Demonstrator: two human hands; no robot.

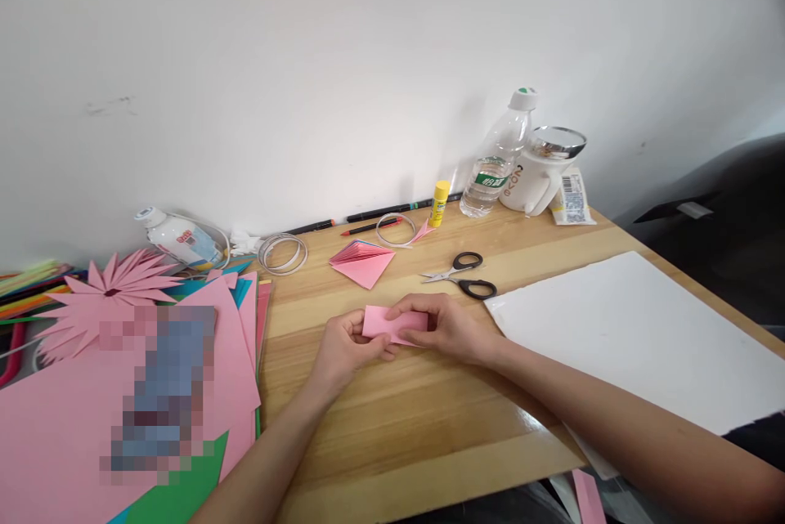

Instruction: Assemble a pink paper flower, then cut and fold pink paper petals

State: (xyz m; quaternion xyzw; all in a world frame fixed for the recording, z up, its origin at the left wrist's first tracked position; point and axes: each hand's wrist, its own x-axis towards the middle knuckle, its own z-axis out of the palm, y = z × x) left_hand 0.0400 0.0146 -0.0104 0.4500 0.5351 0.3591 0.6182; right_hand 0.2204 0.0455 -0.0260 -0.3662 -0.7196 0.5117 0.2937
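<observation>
A small rectangle of pink paper (375, 323) is held between both hands, just above the wooden table (343, 442). My left hand (347, 348) pinches its left end, with the thumb along the lower edge. Closed on its right part is my right hand (450, 328), thumb and fingers lying over the paper. Behind the hands rests a stack of folded pink paper (363, 264), its layers fanned toward the wall. Black-handled scissors (463, 275) lie partly spread beyond my right hand. A yellow glue stick (439, 203) stands upright farther back, beside a small pink paper scrap (423, 231).
At left, a pink paper pinwheel shape (114, 287) lies on coloured sheets (236, 369), near a white bottle (184, 238). A water bottle (496, 156) and white mug (532, 176) stand by the wall. A large white sheet (638, 336) covers the right side. Pens (380, 213) line the wall.
</observation>
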